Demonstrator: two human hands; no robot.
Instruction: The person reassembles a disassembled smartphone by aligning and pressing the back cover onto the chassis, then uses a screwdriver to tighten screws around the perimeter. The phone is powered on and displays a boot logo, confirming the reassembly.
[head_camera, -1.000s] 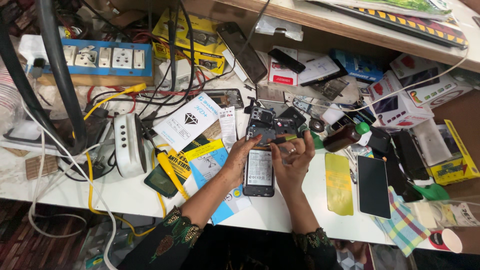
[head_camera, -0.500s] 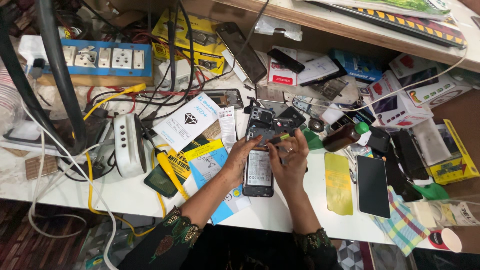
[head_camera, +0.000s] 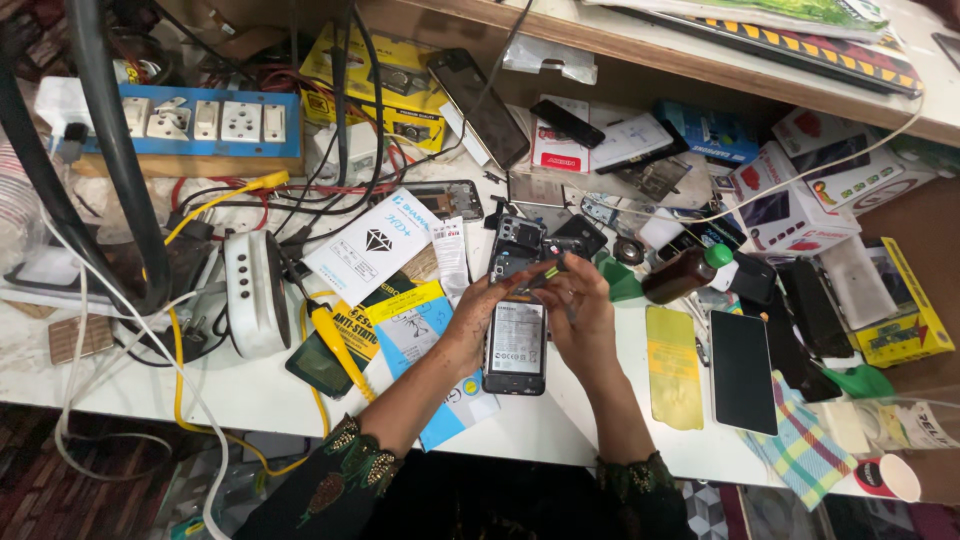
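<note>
The left hand (head_camera: 478, 315) curls its fingers against the upper left edge of an opened phone (head_camera: 515, 345) that lies back-up on the white bench (head_camera: 250, 395), its battery exposed; the right hand (head_camera: 583, 312) is closed around a thin tool (head_camera: 548, 273) whose tip rests at the top of that phone, with the hand touching the phone's right edge. Both hands sit near the middle of the bench, just in front of a removed dark back cover (head_camera: 518, 245). To the right of the right hand, a small brown bottle with a green cap (head_camera: 686, 273) lies on its side; what is in it cannot be told. At the bottom right corner a paper cup with a red rim (head_camera: 890, 476) lies tipped over, and its inside is not readable. Left of the hands lies a white flat package with a diamond mark (head_camera: 372, 245), and under the left forearm a yellow and blue packet (head_camera: 415, 318). Along the back wall stand a yellow box (head_camera: 372, 70), a blue box (head_camera: 712, 130) and white phone cartons (head_camera: 810, 190); a yellow carton (head_camera: 905, 325) sits at the right edge. A blue socket strip (head_camera: 205, 125) is at the rear left.
</note>
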